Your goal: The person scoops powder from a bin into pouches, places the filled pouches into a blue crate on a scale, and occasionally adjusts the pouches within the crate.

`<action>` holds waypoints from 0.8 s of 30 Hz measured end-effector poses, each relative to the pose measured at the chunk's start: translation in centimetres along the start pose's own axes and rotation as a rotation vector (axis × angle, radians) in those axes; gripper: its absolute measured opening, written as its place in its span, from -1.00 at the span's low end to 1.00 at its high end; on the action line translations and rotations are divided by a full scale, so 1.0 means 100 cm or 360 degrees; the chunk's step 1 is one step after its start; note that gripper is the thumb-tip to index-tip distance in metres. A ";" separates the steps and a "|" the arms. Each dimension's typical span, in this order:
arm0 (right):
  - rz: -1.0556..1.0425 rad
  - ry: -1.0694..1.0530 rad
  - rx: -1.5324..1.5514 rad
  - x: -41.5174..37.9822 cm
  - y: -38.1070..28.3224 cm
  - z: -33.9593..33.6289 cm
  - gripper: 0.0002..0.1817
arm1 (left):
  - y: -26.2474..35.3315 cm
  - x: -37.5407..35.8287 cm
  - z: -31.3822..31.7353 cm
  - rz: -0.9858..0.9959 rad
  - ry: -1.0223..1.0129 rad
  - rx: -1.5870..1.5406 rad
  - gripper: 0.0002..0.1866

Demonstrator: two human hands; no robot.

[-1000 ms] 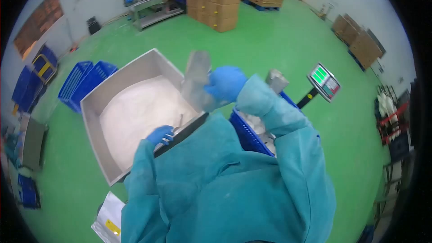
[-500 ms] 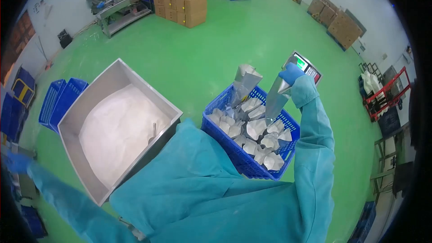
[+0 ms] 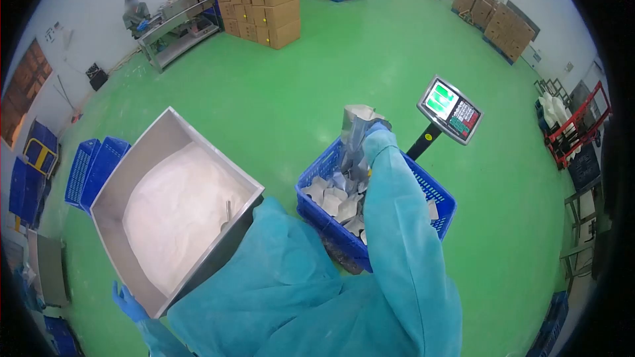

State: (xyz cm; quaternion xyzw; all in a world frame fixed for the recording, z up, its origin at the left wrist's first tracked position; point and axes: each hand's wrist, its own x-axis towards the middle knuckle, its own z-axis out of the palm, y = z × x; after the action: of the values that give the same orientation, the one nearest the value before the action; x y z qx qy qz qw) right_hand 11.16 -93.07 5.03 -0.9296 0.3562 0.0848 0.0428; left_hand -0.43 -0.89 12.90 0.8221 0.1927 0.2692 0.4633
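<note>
My right hand [image 3: 378, 127], in a blue glove, is closed on the top of a silver foil bag [image 3: 358, 142] at the far left corner of a blue plastic basket [image 3: 311, 217]. Several open silver bags [image 3: 334, 193] with pale insides stand in that basket; my sleeve hides part of them. My left hand [image 3: 130, 302], also gloved in blue, is by the near left corner of a large metal tub [image 3: 107, 241], its fingers apart and nothing in them. White powder [image 3: 175, 215] is heaped in the tub. A metal scoop handle [image 3: 228, 210] sticks out of the powder.
Behind the basket a scale display [image 3: 450, 110] stands on a black post. Blue crates [image 3: 99, 166] lean left of the tub. Farther off are stacked cartons [image 3: 271, 10], a metal table [image 3: 178, 30] with a person [image 3: 135, 13], and a red hand truck [image 3: 582, 129].
My right hand has moved left with the silver bag, from before the scale display to the basket's far left corner. My left hand has come in from the far left to the tub's corner.
</note>
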 end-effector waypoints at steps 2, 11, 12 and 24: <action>0.0085 -0.0030 0.0032 0.005 0.026 -0.001 -0.70 | -0.010 -0.022 -0.005 -0.0157 -0.0095 -0.0040 -0.52; -0.0083 0.0128 -0.0034 -0.001 0.057 -0.078 -0.70 | -0.007 -0.027 0.006 -0.0224 -0.0216 0.0087 -0.51; 0.0006 0.0280 0.0178 0.026 0.060 -0.035 -0.70 | 0.002 -0.030 0.011 -0.0202 -0.0233 0.0083 -0.52; 0.0316 0.0085 0.1049 -0.026 0.085 -0.082 -0.29 | 0.021 -0.054 0.021 -0.0162 -0.0390 0.0136 -0.54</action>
State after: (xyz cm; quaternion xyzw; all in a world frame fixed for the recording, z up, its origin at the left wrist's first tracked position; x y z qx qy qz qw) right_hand 4.60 -98.80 13.42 -0.8284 0.4541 -0.0554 0.3231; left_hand -3.15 -6.41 12.42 0.8569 0.1876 0.1344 0.4610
